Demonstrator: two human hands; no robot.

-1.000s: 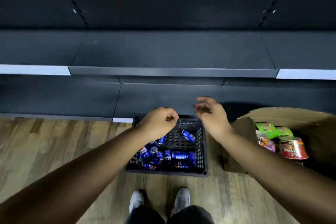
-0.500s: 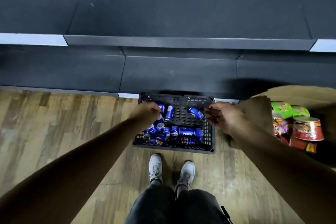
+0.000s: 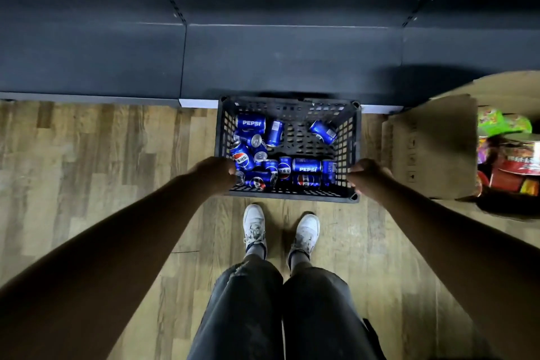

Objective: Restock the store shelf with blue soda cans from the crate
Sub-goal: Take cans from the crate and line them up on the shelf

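The black crate [image 3: 287, 109] sits on the wooden floor [image 3: 87, 161] against the foot of the dark shelf [image 3: 292, 61], its long axis running from the shelf toward the person. The blue soda cans [image 3: 306, 166] lie jumbled on their sides inside, pointing every way. The left hand [image 3: 214, 174] curls over the crate's left rim and the right hand [image 3: 366, 177] grips its right rim, so the cans lie between both hands.

1. The crate [image 3: 287, 108] is open on top; above its bare floor patch, right of centre, a hand could drop in.
2. Blue cans [image 3: 306, 166] crowd the crate's left and near side.
3. Right of the crate, a cardboard box [image 3: 432, 149] stands close, perhaps touching.
4. Behind the crate, the dark shelf [image 3: 292, 61] blocks.
5. Left of the crate, wood floor [image 3: 102, 155] lies open.
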